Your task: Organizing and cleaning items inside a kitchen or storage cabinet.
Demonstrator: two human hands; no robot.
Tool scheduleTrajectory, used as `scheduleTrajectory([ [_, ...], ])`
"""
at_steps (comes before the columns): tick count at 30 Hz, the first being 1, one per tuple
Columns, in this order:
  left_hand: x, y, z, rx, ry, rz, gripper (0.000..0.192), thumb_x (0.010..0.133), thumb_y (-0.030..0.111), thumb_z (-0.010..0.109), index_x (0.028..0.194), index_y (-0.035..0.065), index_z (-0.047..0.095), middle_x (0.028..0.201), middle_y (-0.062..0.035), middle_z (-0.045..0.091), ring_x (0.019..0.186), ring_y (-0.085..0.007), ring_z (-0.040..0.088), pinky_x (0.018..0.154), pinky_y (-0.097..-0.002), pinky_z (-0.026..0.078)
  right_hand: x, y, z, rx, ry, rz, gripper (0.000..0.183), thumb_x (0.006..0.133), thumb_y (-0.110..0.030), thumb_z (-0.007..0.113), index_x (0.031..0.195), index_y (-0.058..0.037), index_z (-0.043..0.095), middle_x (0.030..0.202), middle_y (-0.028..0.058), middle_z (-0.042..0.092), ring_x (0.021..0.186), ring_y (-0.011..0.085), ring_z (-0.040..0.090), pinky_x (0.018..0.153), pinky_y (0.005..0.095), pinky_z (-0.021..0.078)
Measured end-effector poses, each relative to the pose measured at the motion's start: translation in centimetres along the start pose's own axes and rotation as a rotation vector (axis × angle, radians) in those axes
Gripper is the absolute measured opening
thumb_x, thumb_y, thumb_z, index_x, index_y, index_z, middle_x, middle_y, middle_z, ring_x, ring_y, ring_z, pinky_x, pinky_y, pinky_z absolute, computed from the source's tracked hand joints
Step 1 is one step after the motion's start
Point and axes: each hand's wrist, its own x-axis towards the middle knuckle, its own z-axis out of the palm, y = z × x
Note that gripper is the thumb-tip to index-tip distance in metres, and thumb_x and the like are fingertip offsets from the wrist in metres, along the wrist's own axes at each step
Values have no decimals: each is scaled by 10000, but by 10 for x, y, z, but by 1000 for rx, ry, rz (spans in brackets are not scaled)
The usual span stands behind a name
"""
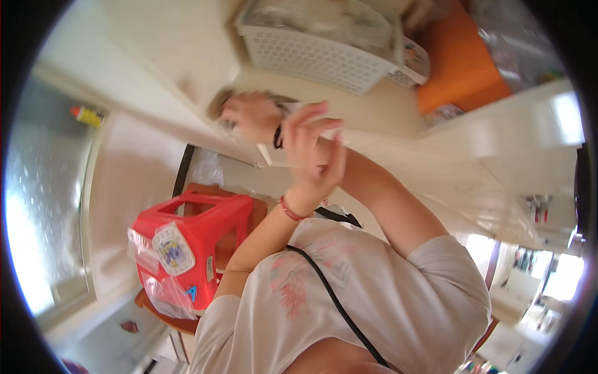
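My left hand (314, 145), with a red bracelet on its wrist, is raised in front of my chest. Its fingers are spread and nothing is in them. My right arm crosses behind it, a black band on the wrist. Blurred, my right hand (252, 114) is at the left end of the pale countertop (392, 110), against a grey-brown item (216, 105) that it partly covers. Whether the fingers grip this item cannot be told. Beyond the hands stands a white plastic basket (317, 58) with clear plastic packaging (322, 14) inside.
Beside the basket are a smaller white basket (416, 65), an orange sheet-like item (458, 61) and clear plastic (523, 32). A red plastic stool (201, 233) on a brown chair (166, 320) stands left of me. A yellow tube (88, 117) lies by the window.
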Motion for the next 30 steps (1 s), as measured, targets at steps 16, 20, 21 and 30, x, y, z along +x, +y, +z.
scheduleTrajectory([
  [16,-19,-52,-10,-315,-4,-430,248,863,-80,566,1088,22,543,1252,-108,469,1056,-164,531,817,-266,472,-188,145,-62,-150,503,589,256,803,-103,590,1049,-65,652,1138,96,644,1087,292,559,928,424,431],
  [20,-40,-56,-15,-226,-126,-447,231,864,-63,572,1075,29,548,1248,-103,468,1045,-170,545,797,-276,487,-216,114,-42,-92,434,539,288,799,-88,583,1071,-108,674,1158,29,648,1137,254,543,943,413,418],
  [21,-45,-59,-16,-227,-124,-446,231,864,-63,572,1075,29,548,1248,-103,468,1045,-170,545,797,-276,487,-225,103,-43,-13,390,540,301,796,-77,579,1076,-123,679,1157,10,649,1138,248,543,942,406,421],
  [30,-43,-63,-18,-202,-156,-437,235,828,-96,555,1030,25,570,1204,-138,487,1016,-210,537,726,-278,511,-186,123,-58,-395,193,662,406,739,-31,580,1126,-129,653,1205,-11,617,1102,226,545,868,427,438],
])
